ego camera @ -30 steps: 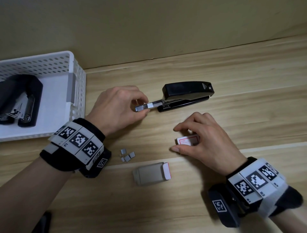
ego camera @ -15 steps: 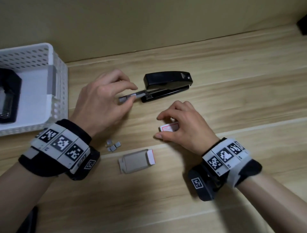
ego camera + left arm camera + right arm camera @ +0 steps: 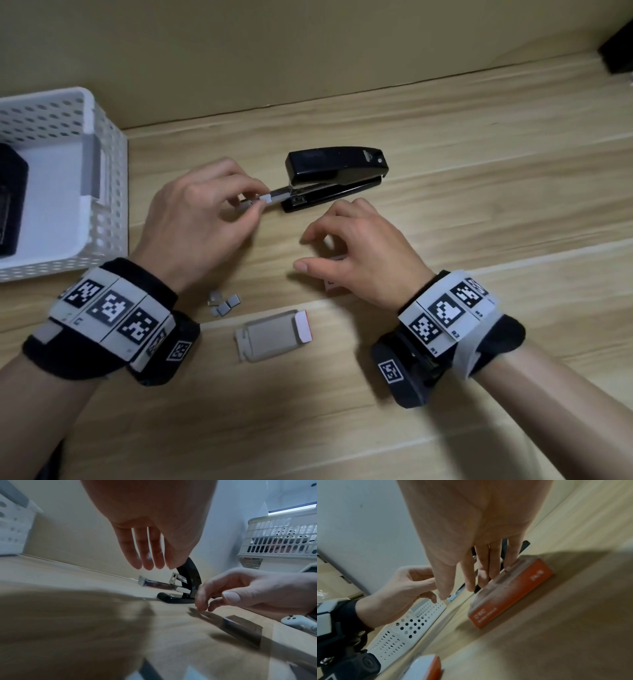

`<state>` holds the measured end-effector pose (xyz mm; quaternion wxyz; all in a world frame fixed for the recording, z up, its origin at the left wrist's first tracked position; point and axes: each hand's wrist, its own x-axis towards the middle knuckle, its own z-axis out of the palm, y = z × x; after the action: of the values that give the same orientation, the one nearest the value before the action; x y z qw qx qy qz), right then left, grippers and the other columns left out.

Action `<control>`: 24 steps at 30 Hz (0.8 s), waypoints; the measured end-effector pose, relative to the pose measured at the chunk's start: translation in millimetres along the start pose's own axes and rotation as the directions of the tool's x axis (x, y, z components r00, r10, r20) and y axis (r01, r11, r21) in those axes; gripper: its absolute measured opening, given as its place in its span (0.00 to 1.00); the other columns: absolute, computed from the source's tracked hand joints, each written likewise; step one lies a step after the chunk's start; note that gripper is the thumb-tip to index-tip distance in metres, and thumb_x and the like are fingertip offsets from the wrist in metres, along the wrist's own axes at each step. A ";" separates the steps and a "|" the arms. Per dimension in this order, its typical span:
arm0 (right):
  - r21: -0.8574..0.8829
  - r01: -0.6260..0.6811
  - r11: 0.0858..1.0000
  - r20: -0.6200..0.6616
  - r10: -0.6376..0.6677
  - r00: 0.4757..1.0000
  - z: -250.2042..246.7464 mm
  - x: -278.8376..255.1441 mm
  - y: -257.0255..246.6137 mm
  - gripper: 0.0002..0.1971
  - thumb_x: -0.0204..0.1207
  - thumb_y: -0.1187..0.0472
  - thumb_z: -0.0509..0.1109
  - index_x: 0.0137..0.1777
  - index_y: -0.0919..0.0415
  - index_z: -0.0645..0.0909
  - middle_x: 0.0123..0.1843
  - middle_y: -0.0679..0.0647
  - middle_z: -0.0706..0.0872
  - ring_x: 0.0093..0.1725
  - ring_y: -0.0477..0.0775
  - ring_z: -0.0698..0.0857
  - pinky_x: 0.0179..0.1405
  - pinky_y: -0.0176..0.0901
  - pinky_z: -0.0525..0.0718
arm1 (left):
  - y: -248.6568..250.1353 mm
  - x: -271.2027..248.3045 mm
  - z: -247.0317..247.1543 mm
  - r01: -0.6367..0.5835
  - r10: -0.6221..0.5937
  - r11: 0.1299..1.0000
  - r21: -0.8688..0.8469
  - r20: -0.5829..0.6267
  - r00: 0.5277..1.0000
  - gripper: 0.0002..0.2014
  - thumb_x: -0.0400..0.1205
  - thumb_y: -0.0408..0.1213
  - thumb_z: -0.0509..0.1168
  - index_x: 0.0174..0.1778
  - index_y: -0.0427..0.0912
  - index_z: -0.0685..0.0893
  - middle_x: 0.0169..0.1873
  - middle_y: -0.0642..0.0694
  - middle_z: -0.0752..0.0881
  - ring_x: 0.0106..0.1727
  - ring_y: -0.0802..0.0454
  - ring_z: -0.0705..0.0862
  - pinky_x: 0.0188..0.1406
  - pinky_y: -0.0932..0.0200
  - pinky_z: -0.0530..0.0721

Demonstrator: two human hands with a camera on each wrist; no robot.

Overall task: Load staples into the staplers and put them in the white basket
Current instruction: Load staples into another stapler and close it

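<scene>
A black stapler (image 3: 337, 173) lies on the wooden table, its metal tray (image 3: 279, 194) pulled out to the left. My left hand (image 3: 260, 198) pinches the tray's outer end between thumb and forefinger; the other fingers (image 3: 145, 555) hang straight. My right hand (image 3: 310, 251) hovers with loosely spread fingers over a red staple box (image 3: 510, 595), which lies flat; fingertips (image 3: 511, 562) touch its far edge. The palm hides most of the box in the head view. The white basket (image 3: 102, 192) stands at the left with another black stapler (image 3: 10, 205) inside.
A grey inner box sleeve (image 3: 270, 337) with a red flap lies near the front between my wrists. Loose staple bits (image 3: 224, 303) sit beside my left wrist. A wall runs close behind the stapler. A dark object (image 3: 616, 44) sits at the far right corner.
My right hand has loosened its grip on the staple box and spread its fingers above it. The left hand keeps hold of the tray's end.
</scene>
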<state>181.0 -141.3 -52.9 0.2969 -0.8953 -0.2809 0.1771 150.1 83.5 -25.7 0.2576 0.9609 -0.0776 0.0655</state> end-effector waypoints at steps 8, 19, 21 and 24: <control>-0.044 0.112 0.993 0.107 -0.107 0.988 10.9 38.2 -38.3 0.15 0.75 0.42 0.72 0.57 0.46 0.84 0.51 0.41 0.80 0.55 0.46 0.75 0.53 0.48 0.81 | -20.1 -25.9 -38.8 0.255 -0.274 0.958 0.134 0.152 0.950 0.09 0.78 0.46 0.71 0.52 0.51 0.89 0.40 0.60 0.84 0.42 0.58 0.83 0.46 0.46 0.87; -0.042 0.168 0.985 0.269 -0.150 0.951 35.4 47.9 -57.5 0.17 0.68 0.40 0.77 0.57 0.41 0.85 0.50 0.38 0.82 0.55 0.44 0.76 0.54 0.50 0.82 | -21.5 -68.7 -40.2 0.373 -0.401 0.916 0.148 0.348 0.847 0.12 0.71 0.50 0.78 0.48 0.58 0.87 0.41 0.62 0.83 0.42 0.63 0.83 0.42 0.49 0.86; -0.033 0.180 0.983 0.309 -0.161 0.937 38.7 45.6 -60.7 0.19 0.65 0.39 0.79 0.56 0.40 0.85 0.50 0.38 0.82 0.55 0.44 0.74 0.53 0.50 0.81 | -21.1 -73.1 -36.2 0.374 -0.396 0.918 0.132 0.365 0.843 0.12 0.70 0.53 0.78 0.47 0.58 0.86 0.40 0.61 0.83 0.41 0.62 0.83 0.41 0.49 0.85; -0.076 0.209 0.975 0.364 -0.168 0.916 42.5 43.4 -65.1 0.20 0.64 0.40 0.81 0.56 0.39 0.85 0.52 0.38 0.81 0.55 0.44 0.73 0.50 0.45 0.78 | -20.0 -76.0 -29.6 0.374 -0.397 0.918 0.134 0.368 0.841 0.12 0.71 0.52 0.78 0.48 0.57 0.87 0.40 0.61 0.82 0.40 0.63 0.82 0.41 0.50 0.84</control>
<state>168.3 -53.2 -50.7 0.2058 -0.8326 -0.4246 0.2902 76.8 124.4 -22.5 0.2174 0.9574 0.0697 -0.1771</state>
